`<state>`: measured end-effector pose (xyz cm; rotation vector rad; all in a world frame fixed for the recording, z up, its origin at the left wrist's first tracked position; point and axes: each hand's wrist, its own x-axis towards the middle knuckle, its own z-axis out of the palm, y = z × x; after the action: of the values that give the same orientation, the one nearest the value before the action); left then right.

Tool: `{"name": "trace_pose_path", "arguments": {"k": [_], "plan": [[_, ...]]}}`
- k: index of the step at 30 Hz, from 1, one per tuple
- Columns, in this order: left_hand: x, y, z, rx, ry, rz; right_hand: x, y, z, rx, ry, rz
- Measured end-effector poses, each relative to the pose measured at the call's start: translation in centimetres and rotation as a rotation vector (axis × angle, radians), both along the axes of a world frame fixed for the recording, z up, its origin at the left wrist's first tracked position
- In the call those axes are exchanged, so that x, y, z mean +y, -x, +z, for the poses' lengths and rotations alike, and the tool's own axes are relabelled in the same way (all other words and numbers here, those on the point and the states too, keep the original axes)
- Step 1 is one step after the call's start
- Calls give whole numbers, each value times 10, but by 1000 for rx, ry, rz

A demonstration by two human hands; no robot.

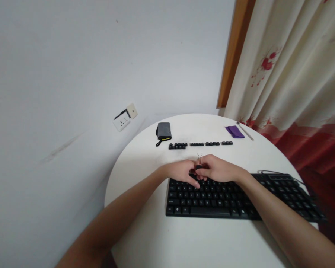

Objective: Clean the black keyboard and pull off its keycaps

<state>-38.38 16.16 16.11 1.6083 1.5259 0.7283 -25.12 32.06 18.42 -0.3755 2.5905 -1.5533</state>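
A black keyboard point(229, 199) lies on a round white table point(184, 238) in front of me. Both hands meet over its top row. My right hand point(219, 169) is closed on a small wire keycap puller point(199, 158), whose loops stick up above the fingers. My left hand point(181, 172) is curled beside it, fingers touching a small black keycap point(198, 167) under the puller and resting on the keys. A row of removed black keycaps point(200, 144) is lined up on the table beyond the hands.
A grey pouch point(164, 131) with a black cord lies at the table's far edge. A purple cloth point(235, 131) and a thin stick point(245, 131) lie far right. A wall socket point(124, 117) is on the white wall; a curtain point(296, 74) hangs right.
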Motion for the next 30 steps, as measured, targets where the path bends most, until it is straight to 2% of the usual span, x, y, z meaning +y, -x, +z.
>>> {"name": "trace_pose_path", "arguments": {"k": [8, 10, 14, 16, 18, 21, 25, 30], "plan": [[-2, 1, 1, -48, -65, -1, 3, 13, -16, -165, 177, -95], [-2, 5, 0, 37, -124, 92, 5, 19, -21, -86, 178, -194], [3, 8, -8, 167, -330, 385, 9, 30, -33, 167, 161, -525], [7, 7, -13, 174, -414, 531, 10, 34, -37, 185, 191, -621], [10, 6, -17, 207, -475, 614, 9, 36, -40, 141, 246, -653], [10, 5, -19, 386, -549, 540, 8, 37, -44, 99, 293, -653], [7, 5, -16, 672, -576, 381, 10, 37, -48, 180, 212, -647], [7, 1, -12, 866, -589, 389, 13, 39, -52, 239, 109, -672]]}}
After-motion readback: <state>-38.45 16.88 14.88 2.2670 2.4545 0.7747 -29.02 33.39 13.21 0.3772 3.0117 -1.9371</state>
